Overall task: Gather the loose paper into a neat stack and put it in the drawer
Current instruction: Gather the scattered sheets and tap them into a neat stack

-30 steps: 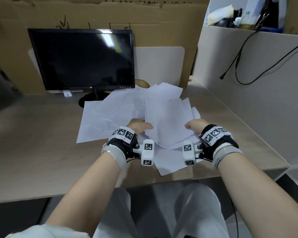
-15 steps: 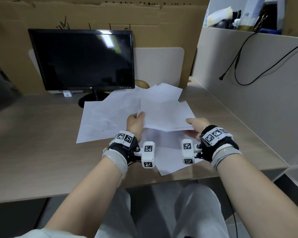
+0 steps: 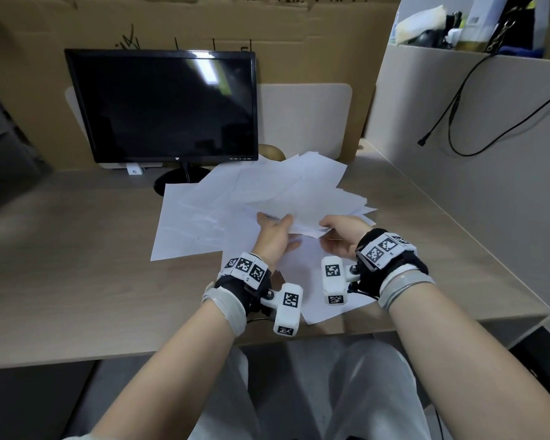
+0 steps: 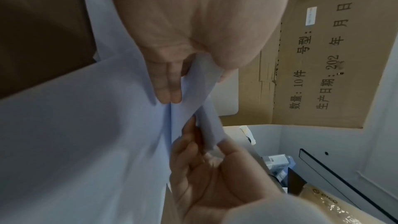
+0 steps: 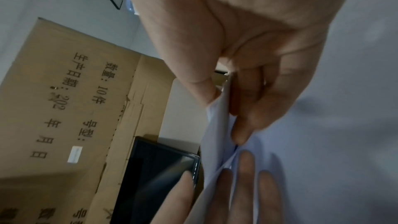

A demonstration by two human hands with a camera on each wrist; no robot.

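Both the left hand [image 3: 275, 236] and right hand [image 3: 342, 236] pinch a few sheets [image 3: 302, 204] in their fingers [image 4: 170, 89], the rest of the paper [image 3: 197, 223] lies scattered on the bench [image 3: 77, 249] (no drawer visible).

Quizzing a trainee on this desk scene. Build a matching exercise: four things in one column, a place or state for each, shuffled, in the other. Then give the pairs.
Things:
1. monitor
2. lifted sheets
3. black cable
4. flat sheets

Places or states:
A. hanging on the right partition
B. lying spread on the desk
C. pinched between left hand and right hand
D. dark, at the back left

Pairs: 1-D, 2-C, 3-A, 4-B
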